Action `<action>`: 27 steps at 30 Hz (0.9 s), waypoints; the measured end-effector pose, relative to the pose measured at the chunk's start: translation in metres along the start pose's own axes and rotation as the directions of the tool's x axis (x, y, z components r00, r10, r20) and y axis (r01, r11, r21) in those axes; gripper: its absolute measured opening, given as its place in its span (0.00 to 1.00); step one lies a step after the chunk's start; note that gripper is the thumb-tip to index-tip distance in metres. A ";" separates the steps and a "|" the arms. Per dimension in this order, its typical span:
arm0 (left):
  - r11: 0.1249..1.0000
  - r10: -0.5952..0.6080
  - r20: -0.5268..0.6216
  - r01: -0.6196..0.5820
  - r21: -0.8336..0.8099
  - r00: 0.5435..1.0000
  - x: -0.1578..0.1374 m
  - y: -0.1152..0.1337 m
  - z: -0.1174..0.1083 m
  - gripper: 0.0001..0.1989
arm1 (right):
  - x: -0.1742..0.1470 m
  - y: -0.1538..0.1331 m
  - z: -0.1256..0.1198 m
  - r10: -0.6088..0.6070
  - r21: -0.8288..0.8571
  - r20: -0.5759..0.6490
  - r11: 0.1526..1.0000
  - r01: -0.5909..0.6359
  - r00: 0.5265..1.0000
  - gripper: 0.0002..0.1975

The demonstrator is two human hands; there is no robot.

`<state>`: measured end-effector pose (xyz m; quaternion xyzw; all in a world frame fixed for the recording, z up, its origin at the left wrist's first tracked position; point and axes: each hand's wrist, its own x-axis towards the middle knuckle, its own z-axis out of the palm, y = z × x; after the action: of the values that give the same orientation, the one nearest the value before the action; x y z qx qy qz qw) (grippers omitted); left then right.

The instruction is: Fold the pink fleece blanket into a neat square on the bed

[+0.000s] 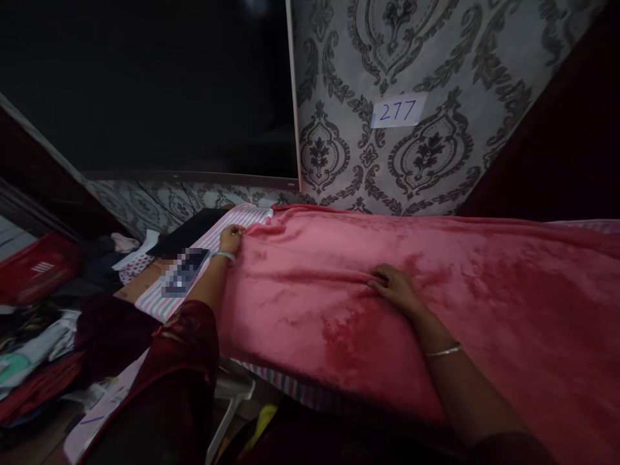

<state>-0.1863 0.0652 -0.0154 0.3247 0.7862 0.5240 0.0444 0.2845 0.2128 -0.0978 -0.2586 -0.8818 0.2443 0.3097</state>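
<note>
Red blanket (300, 310) spread over striped cloth (217, 234), long axis left to right, running past right border of view. Far edge lies along patterned wall (429, 152), little room there; near edge faces me, striped cloth showing below. Left end stops short of striped cloth's end, leaving strip partly taken by pixelated item (186, 274). My left hand (231, 239) at blanket's left edge, fingers curled; cannot tell if gripping. My right hand (394, 287) pinches fold, well apart from left.
</note>
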 end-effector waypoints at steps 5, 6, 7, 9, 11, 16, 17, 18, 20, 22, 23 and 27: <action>0.973 0.179 0.135 -0.196 0.121 0.974 -0.008 0.014 -0.008 0.07 | 0.001 -0.009 -0.002 0.001 0.005 -0.021 1.000 -0.001 1.000 0.07; 0.949 0.244 0.231 -0.281 0.144 0.942 -0.012 0.017 -0.008 0.09 | 0.001 -0.010 -0.002 0.000 0.005 -0.021 1.000 0.000 1.000 0.07; 0.909 0.313 0.352 -0.386 0.160 0.882 -0.017 0.021 -0.008 0.11 | 0.001 -0.011 -0.003 -0.002 0.005 -0.021 1.000 0.002 1.000 0.06; 0.788 0.419 0.593 -0.600 0.140 0.688 -0.030 0.026 -0.003 0.17 | 0.001 -0.013 -0.004 -0.002 -0.003 -0.016 1.000 0.002 1.000 0.05; 0.685 0.451 0.710 -0.720 0.113 0.541 -0.045 0.029 0.005 0.21 | 0.001 -0.013 -0.004 0.001 -0.020 -0.015 1.000 -0.002 1.000 0.05; 0.555 0.444 0.727 -0.798 0.234 0.523 -0.072 0.027 0.027 0.19 | 0.001 -0.011 -0.003 -0.005 -0.063 -0.024 0.998 0.004 1.000 0.05; 0.534 0.449 0.728 -0.809 0.247 0.518 -0.074 0.025 0.031 0.18 | 0.001 -0.011 -0.003 -0.009 -0.071 -0.025 0.997 0.007 1.000 0.05; 0.518 0.455 0.726 -0.816 0.255 0.516 -0.075 0.024 0.034 0.17 | 0.001 -0.011 -0.003 -0.012 -0.080 -0.027 0.997 0.009 1.000 0.05; 0.521 0.470 0.698 -0.808 0.275 0.540 -0.074 0.023 0.038 0.16 | 0.001 -0.010 -0.003 -0.017 -0.102 -0.035 0.995 0.013 0.999 0.05; 0.561 0.486 0.638 -0.773 0.296 0.597 -0.070 0.025 0.041 0.17 | 0.001 -0.011 -0.004 -0.019 -0.122 -0.054 0.992 0.013 0.998 0.05; 0.582 0.492 0.609 -0.755 0.302 0.623 -0.068 0.026 0.041 0.17 | 0.001 -0.011 -0.004 -0.019 -0.128 -0.065 0.992 0.011 0.998 0.04; 0.618 0.460 0.579 -0.711 0.336 0.673 -0.067 0.030 0.041 0.17 | 0.001 -0.011 -0.005 -0.012 -0.123 -0.081 0.992 0.002 0.997 0.04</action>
<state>-0.1029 0.0684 -0.0261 0.6770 0.7122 0.1786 -0.0517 0.2840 0.2063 -0.0877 -0.2837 -0.8827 0.1777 0.3297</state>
